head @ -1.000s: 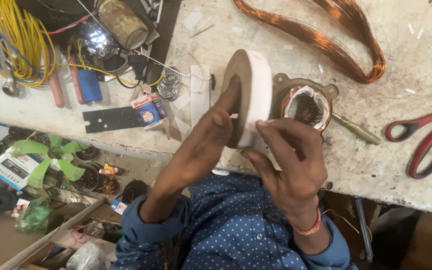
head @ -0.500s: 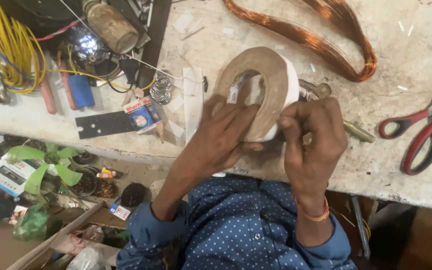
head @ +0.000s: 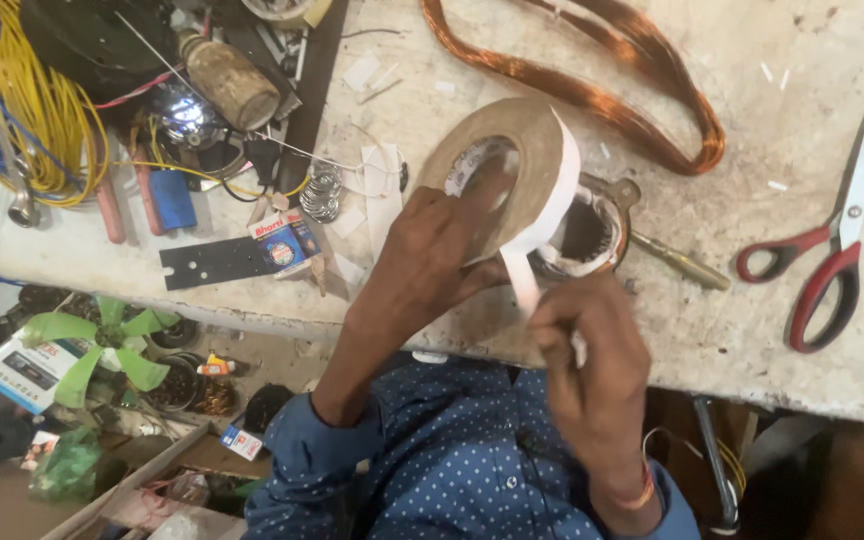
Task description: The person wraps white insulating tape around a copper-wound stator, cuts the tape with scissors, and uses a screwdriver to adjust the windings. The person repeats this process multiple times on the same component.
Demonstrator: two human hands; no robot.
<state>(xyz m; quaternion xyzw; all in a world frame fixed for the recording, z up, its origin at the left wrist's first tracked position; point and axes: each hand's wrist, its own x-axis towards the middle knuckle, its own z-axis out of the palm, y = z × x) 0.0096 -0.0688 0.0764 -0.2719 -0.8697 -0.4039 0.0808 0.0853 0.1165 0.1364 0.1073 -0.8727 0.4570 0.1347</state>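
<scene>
L hand clamped on tape roll, fingers thru core to steady it above counter front edge; R hand pinched shut on free strip, kept taut.

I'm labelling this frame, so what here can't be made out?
Head view only:
- Motor stator: mostly hidden behind the tape roll.
- Tape strip's end: covered by the right hand.
- Scissors: blade tips cut off by the right edge.
- Left hand fingertips: hidden inside the roll's core.
</scene>
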